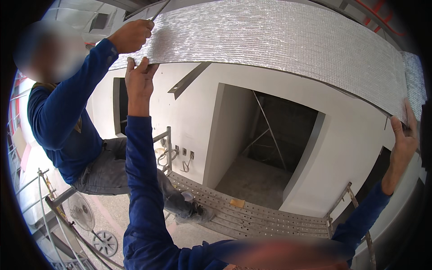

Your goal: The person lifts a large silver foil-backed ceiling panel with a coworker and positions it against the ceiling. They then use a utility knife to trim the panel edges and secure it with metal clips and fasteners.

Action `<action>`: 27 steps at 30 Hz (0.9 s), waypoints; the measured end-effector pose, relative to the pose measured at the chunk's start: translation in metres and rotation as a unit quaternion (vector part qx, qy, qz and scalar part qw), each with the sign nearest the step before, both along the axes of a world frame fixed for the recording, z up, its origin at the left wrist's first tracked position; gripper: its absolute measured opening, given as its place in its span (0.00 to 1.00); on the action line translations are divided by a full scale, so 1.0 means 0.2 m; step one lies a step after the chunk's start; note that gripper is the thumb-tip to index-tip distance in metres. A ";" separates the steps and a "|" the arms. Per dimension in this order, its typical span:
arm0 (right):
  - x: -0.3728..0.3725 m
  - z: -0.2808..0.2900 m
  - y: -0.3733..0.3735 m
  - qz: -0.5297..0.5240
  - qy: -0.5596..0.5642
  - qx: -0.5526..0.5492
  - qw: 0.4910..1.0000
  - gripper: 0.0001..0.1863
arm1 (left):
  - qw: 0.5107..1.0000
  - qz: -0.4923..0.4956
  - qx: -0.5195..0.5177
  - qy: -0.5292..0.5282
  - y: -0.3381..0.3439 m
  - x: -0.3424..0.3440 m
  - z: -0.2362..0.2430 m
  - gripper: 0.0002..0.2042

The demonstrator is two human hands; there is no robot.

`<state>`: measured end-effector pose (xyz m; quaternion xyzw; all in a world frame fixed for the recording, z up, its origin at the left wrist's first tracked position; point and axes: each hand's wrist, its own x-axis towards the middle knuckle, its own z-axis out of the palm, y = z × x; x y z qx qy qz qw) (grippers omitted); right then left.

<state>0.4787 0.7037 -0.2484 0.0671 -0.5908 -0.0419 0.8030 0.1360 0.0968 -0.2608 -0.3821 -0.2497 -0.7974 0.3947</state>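
Observation:
A long silver foil-covered piece (270, 36), like a duct section, spans the top of the view. My left hand (140, 85), raised in a blue sleeve, holds its lower edge left of centre, fingertips against it. My right hand (402, 141) grips it low at the right end, near a second foil section (414, 76). At the left, a co-worker in blue (67, 130) has a hand (132, 36) raised just above my left hand, holding a thin rod at the foil piece.
A perforated scaffold platform (265, 219) with railings (168, 146) lies below, with the co-worker's foot on it. Behind are a white wall (351, 148), a dark doorway (283, 135) and an angled metal channel (189, 78). A standing fan (81, 211) is at the lower left.

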 end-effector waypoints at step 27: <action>-0.15 0.17 0.03 -0.081 0.031 -0.066 0.994 0.33 | 0.999 0.000 -0.038 -0.003 -0.02 -0.03 0.22 0.28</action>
